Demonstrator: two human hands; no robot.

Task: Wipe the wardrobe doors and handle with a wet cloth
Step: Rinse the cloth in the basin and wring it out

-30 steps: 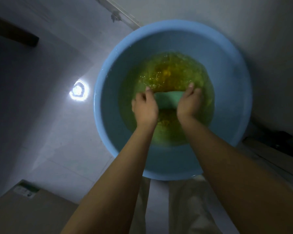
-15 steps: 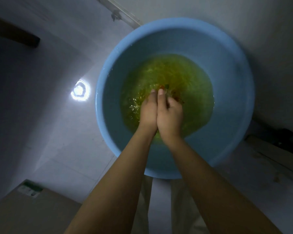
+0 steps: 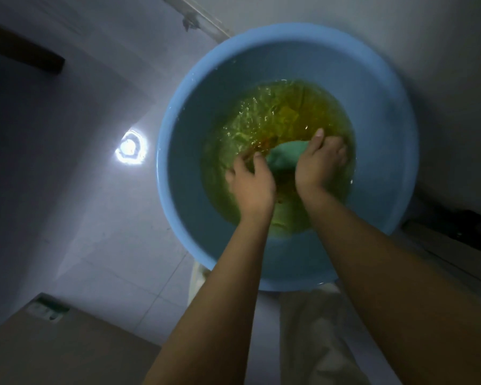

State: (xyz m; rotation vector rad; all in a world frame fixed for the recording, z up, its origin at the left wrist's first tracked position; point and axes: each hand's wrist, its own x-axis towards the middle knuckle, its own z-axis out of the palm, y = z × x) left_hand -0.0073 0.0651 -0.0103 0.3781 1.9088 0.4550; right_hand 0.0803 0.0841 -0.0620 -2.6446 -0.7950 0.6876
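While both forearms reach in from the bottom of the frame, a person works a green cloth [image 3: 285,158] in a round blue basin [image 3: 178,195] that fills the centre and right of the picture. The left hand [image 3: 252,182] has its fingers curled down onto the cloth's left end, just under the water; the right hand [image 3: 320,159] is curled over the right end, thumb lifted toward the top of the frame. Only a short stretch of the cloth shows between the two hands, at the middle of the basin; the rest is hidden under them or sunk in yellowish, rippling water [image 3: 275,112].

Soaked through, the cloth will likely be limp, heavier than when dry, and dripping, with no stiffness to help a lift. Judging from its soft bunching, it is best gathered into a wad with both hands gripping near the ends, so it can be twisted out over the basin. Wet fabric may slip in wet fingers, so a full-fist hold looks safer than a fingertip pinch.

A bright reflection [image 3: 130,147] glares off the pale tiled floor [image 3: 95,232] at centre left, and a cardboard box [image 3: 53,348] sits at lower left. No wardrobe is in view.
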